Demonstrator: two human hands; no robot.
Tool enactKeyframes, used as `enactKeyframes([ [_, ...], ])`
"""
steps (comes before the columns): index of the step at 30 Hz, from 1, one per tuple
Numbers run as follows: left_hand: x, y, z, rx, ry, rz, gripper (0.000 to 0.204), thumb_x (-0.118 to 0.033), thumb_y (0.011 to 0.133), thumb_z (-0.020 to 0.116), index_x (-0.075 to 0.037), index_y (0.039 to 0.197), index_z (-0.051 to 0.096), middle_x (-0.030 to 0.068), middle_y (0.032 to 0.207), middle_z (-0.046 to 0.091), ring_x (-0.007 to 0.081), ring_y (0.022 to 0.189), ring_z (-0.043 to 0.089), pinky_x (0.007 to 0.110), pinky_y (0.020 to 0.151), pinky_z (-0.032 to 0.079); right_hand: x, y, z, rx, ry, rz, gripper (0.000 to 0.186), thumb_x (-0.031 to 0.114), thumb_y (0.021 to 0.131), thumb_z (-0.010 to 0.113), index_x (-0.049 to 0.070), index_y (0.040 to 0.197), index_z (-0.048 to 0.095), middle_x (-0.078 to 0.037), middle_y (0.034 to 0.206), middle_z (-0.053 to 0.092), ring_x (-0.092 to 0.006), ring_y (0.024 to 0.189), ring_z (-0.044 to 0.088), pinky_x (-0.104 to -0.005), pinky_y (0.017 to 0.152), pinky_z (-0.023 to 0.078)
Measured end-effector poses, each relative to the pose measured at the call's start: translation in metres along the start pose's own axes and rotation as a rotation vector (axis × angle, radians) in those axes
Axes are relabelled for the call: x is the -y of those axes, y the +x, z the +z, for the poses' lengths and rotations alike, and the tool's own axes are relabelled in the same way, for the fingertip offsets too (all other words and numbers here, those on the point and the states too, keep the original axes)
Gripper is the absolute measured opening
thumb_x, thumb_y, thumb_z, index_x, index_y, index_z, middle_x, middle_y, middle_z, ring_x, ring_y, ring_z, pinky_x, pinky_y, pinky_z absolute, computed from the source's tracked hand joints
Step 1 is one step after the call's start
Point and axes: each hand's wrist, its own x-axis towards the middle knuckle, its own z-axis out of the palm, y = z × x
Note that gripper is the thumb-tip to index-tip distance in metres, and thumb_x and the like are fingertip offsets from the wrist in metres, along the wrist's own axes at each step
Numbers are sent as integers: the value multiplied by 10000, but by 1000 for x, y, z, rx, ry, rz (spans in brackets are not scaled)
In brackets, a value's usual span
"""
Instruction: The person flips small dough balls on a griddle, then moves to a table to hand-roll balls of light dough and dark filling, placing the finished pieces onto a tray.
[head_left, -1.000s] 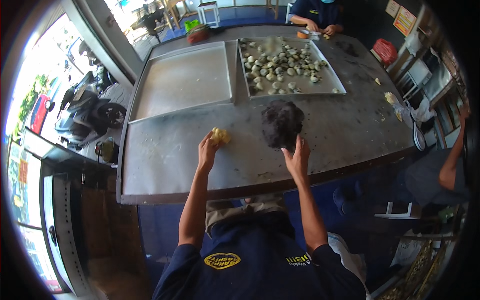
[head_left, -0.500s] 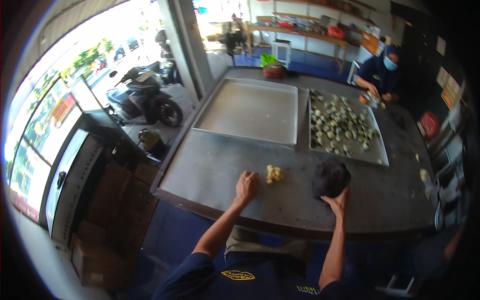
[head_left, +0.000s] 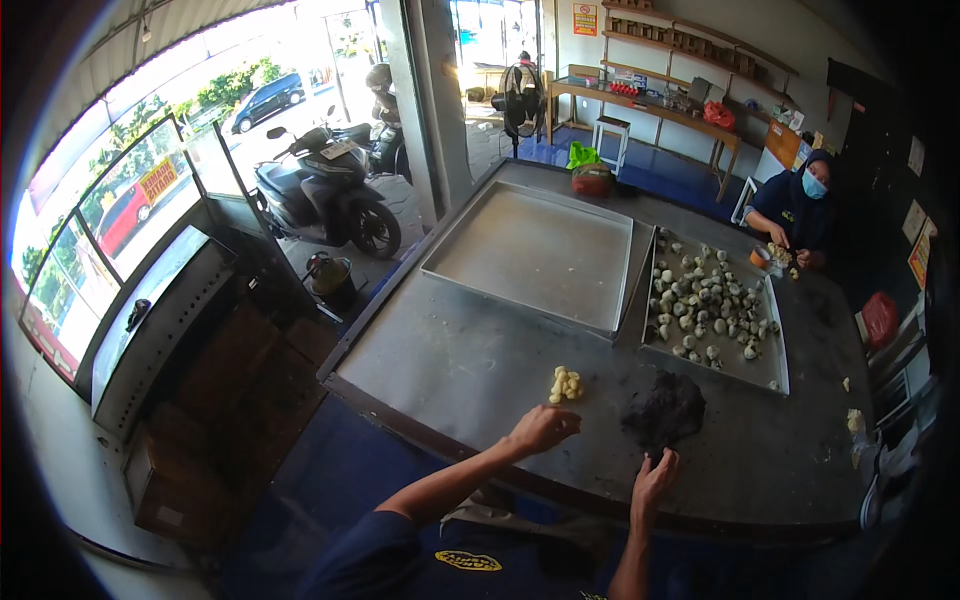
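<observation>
My left hand (head_left: 548,428) hovers just below a small pile of yellow dough lumps (head_left: 563,384), its fingers loosely bent, holding nothing visible. My right hand (head_left: 660,468) grips the near edge of a large, crumbly dark mass (head_left: 662,408) on the steel table (head_left: 440,370), thumb and fingers against it. Beyond these, a metal tray (head_left: 712,365) holds several pale round pieces with dark patches (head_left: 700,295), beside a second tray (head_left: 525,250) with a bare metal surface.
A masked co-worker (head_left: 790,210) works at the far right corner beside an orange tape roll (head_left: 759,256). A green-and-red bag (head_left: 590,175) sits at the back edge. A cabinet (head_left: 150,330) is at left, scooters (head_left: 330,190) outside, red bag (head_left: 878,320) at right.
The view has swung up and left, showing more of the room. My left hand has let go of the yellow dough and moved toward me. My right hand remains on the dark mass.
</observation>
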Motion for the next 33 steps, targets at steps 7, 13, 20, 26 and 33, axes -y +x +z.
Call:
enactKeyframes([
  [7,11,-13,35,-28,885,274,302,-330,927,548,-68,1029,657,57,1028,660,261,1121,550,426,934,412,-13,-2,-30,214,95,135,523,144,905,625,0,1362,415,-208,1303,496,-385,1201,488,-437,970,422],
  [13,35,44,49,-424,890,422,344,-306,901,550,-16,1074,620,195,1355,453,330,1363,330,593,1115,190,-13,6,-14,156,350,122,645,200,886,667,72,1435,354,-205,1408,429,-362,1277,443,-450,1019,386],
  [20,36,63,60,-304,959,461,350,-222,851,542,-20,1129,606,213,1430,379,351,1415,239,645,1112,143,-10,-4,-31,112,56,-26,464,119,909,619,30,1344,486,-266,1383,407,-439,1207,454,-483,1001,402],
  [26,42,58,56,-357,922,438,334,-211,863,553,-5,1125,568,182,1294,453,333,1309,353,591,1105,156,6,-29,-37,131,113,-254,486,51,854,665,57,1322,534,-204,1307,512,-393,1104,543,-436,900,490],
  [33,24,43,57,-161,661,358,291,-203,831,608,-64,1086,588,84,1066,538,266,1061,477,483,893,308,0,-11,-26,19,95,-11,417,21,841,658,-14,1250,583,-191,1094,596,-350,984,581,-430,817,485],
])
